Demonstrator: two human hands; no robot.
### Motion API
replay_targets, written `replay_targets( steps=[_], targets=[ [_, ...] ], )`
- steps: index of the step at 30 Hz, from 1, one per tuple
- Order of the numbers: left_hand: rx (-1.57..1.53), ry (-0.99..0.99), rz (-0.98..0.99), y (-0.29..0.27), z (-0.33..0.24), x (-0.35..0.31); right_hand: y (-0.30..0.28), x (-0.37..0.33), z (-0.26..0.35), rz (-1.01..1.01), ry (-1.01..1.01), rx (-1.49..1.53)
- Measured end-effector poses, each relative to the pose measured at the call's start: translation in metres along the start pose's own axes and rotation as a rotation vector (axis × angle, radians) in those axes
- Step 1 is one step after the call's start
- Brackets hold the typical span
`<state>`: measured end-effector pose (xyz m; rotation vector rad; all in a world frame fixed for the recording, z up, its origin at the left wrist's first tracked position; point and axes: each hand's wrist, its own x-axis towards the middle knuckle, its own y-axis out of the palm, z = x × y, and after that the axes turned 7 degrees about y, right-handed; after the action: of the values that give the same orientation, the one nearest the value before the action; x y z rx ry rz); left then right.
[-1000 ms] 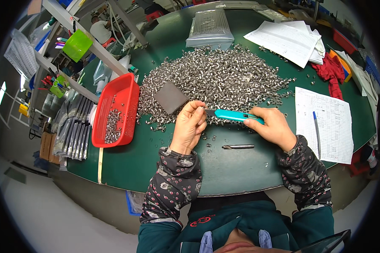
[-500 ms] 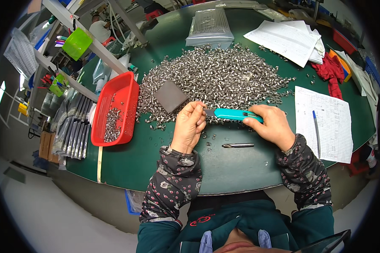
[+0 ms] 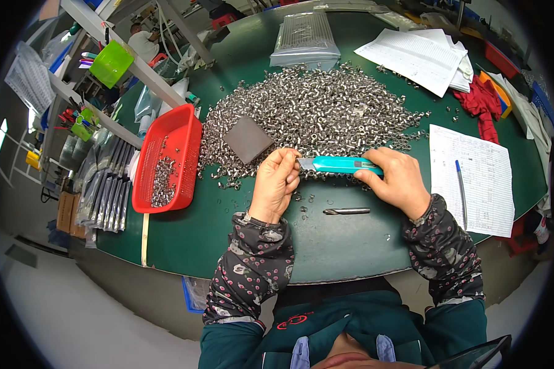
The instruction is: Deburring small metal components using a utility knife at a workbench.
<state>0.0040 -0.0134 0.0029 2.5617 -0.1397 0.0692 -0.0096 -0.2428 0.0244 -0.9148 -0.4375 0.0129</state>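
Note:
My right hand [image 3: 400, 181] grips a teal utility knife [image 3: 338, 165] by the rear of its handle, thumb below and fingers above. Its bare blade [image 3: 306, 163] points left, to the fingertips of my left hand [image 3: 275, 184]. Those fingers are pinched together; whatever sits between them is too small or hidden to make out. Both hands are raised in front of a broad heap of small metal rings [image 3: 326, 114]. Below the knife, a drill bit [image 3: 347, 211] lies on the green table. A dark square block [image 3: 248, 140] rests on the heap's left part, beside my left hand.
Left of the heap stands a red plastic basket [image 3: 195, 144] holding some small metal parts. A written sheet [image 3: 489, 178] with a pen [image 3: 461, 194] lies at right. Farther back are loose papers [image 3: 412, 55], a clear bag of tubes [image 3: 305, 40] and a red cloth [image 3: 481, 106].
The knife has turned a little about its length in my right hand, so its blade catches more light and the handle's slider no longer shows. Both hands stay nearly in place.

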Motion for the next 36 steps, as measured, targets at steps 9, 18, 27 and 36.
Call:
replay_targets(
  steps=[9, 18, 27, 36],
  targets=[
    [0.026, -0.005, -0.004, -0.0005, 0.0002, 0.0, 0.0007, -0.0003, -0.0007, -0.023, -0.016, -0.031],
    [0.039, -0.006, -0.006, -0.0018, 0.0009, 0.0005, 0.0007, -0.0003, 0.0001, -0.045, -0.035, -0.051],
    [0.039, -0.019, -0.01, -0.0013, 0.0003, -0.0004, 0.0016, -0.0006, -0.0009, -0.065, -0.057, -0.059],
    [0.034, -0.039, -0.034, 0.0005, -0.0003, -0.0003, 0.0003, -0.0006, 0.0005, -0.084, -0.077, -0.073]
  ],
)
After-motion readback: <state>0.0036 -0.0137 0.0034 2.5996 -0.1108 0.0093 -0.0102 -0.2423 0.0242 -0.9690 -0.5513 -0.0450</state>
